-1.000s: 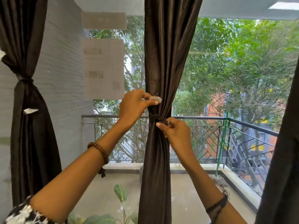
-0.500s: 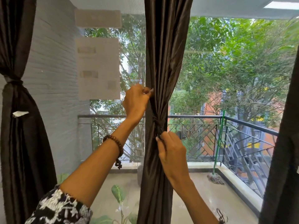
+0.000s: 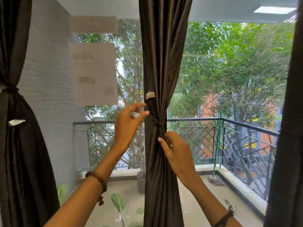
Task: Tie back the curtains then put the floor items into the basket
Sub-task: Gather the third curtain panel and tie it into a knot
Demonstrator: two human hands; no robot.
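The middle curtain [image 3: 161,66] hangs at the centre of the view, gathered into a narrow waist by a dark tie [image 3: 158,124] knotted just above rail height. The right hand [image 3: 177,150] is curled against the curtain's right edge directly below the knot, and its fingertips pinch the tie end or fabric there; which of the two cannot be told. The left hand [image 3: 127,124] is beside the curtain's left edge, fingers loosely spread and holding nothing, with the forefinger and thumb tips at or just off the fabric. A pale tab [image 3: 150,95] sits on the left edge of the curtain above that hand. A left curtain [image 3: 18,145], already cinched and carrying a white tab [image 3: 16,122], bounds the left margin, and a third dark curtain [image 3: 288,145] bounds the right margin. Open glass lies between the curtains on both sides. Beyond it, a metal railing [image 3: 246,126] runs around a tiled balcony floor [image 3: 196,210], with a green-handled mop [image 3: 216,161] leaning in the far corner. Leafy plants [image 3: 118,203] stand low, left of the middle curtain.
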